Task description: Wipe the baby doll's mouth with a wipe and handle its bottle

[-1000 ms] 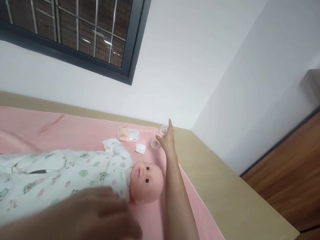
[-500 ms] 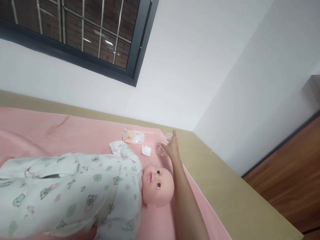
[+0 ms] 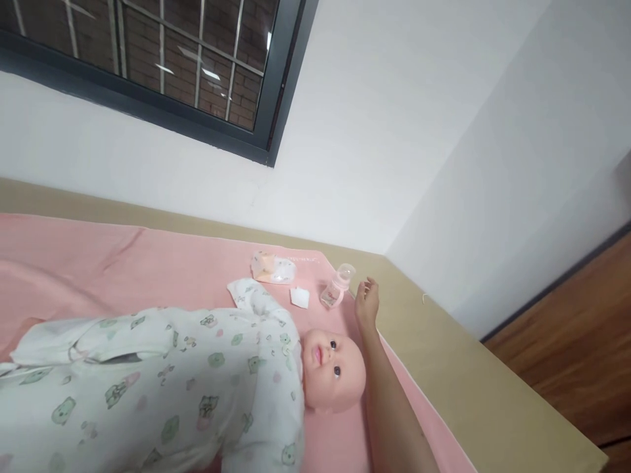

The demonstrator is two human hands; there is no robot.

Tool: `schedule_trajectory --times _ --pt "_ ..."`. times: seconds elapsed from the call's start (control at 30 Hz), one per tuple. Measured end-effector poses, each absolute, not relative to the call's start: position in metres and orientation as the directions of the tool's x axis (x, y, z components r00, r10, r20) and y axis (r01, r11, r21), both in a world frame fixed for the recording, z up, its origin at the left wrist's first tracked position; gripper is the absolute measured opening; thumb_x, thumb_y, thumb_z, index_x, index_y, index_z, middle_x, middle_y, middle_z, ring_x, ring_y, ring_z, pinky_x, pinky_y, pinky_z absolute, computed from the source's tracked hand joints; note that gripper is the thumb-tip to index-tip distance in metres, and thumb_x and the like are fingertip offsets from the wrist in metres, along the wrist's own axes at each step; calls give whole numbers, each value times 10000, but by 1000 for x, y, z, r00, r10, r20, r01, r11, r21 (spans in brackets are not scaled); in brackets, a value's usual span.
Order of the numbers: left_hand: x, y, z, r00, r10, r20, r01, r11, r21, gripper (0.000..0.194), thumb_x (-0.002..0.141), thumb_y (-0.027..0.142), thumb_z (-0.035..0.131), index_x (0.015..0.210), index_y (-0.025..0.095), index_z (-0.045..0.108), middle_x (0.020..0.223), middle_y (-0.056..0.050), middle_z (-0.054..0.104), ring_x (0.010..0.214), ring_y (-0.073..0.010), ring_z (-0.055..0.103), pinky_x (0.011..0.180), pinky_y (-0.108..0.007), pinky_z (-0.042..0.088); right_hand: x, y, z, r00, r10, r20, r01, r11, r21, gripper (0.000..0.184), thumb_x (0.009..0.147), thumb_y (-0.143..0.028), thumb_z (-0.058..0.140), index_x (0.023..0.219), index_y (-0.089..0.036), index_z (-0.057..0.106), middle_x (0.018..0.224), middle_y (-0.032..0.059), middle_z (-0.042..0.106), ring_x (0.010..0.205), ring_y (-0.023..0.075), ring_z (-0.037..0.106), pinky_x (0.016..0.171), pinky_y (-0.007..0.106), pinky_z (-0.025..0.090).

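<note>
My right hand [image 3: 367, 302] is at the head end of the pink mat, just right of a small clear baby bottle [image 3: 336, 287] with a pale pink collar. Its fingers are loosely curled and a little apart, with nothing visible in them. The bottle stands on the mat near its corner. Beside my forearm lies a baby doll [image 3: 335, 371] on its back, in a white suit with green and pink animal prints. My left hand is out of view.
Left of the bottle lie a folded white tissue [image 3: 299, 297] and a soft wipes packet [image 3: 273, 268]. Under them spreads the pink mat [image 3: 187, 263] on a wooden tabletop [image 3: 444, 341]. White walls and a barred window [image 3: 211, 59] rise behind.
My right hand has let go of the bottle and moved right, away from it. The bottle now stands by itself. The view has shifted slightly.
</note>
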State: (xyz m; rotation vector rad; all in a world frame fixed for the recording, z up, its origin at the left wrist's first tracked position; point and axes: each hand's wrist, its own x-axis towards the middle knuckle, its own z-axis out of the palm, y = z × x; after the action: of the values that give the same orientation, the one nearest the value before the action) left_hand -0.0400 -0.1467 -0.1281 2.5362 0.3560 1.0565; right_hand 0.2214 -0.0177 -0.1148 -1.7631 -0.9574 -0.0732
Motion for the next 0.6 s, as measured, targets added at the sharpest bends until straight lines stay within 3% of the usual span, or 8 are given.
schedule_trajectory --times 0.17,0.37,0.47,0.6 --pt "-40 -126 -145 760 355 544 81 -883 463 496 703 584 360 1157 541 557 780 -42 689 699 -297 682 479 -459 497 232 -20 -139 654 661 368 645 -233 -728 515 803 -281 394 1275 -98 489 1173 168 595 1062 236 563 908 340 431" --pt "-53 -126 -142 769 365 524 85 -872 483 598 601 663 409 1184 596 520 822 -31 691 794 -352 671 472 -498 473 235 -20 -143 574 739 354 733 -269 -625 375 740 -190 406 1023 -128 644 973 111 689 917 204 618 837 297 455" --pt "-58 -128 -131 754 340 561 61 -888 456 598 600 677 409 1188 619 501 832 3 690 807 -334 671 510 -476 499 233 -19 -143 551 760 344 766 -297 -570 369 715 -129 385 950 -134 670 955 98 699 894 195 622 819 281 450" --pt "-63 -133 -117 742 285 607 26 -917 399 608 632 703 385 1203 554 533 911 -13 695 830 -292 669 565 -422 531 231 -17 -143 525 785 328 795 -314 -519 367 716 -107 374 910 -120 685 946 103 694 868 194 621 786 270 445"
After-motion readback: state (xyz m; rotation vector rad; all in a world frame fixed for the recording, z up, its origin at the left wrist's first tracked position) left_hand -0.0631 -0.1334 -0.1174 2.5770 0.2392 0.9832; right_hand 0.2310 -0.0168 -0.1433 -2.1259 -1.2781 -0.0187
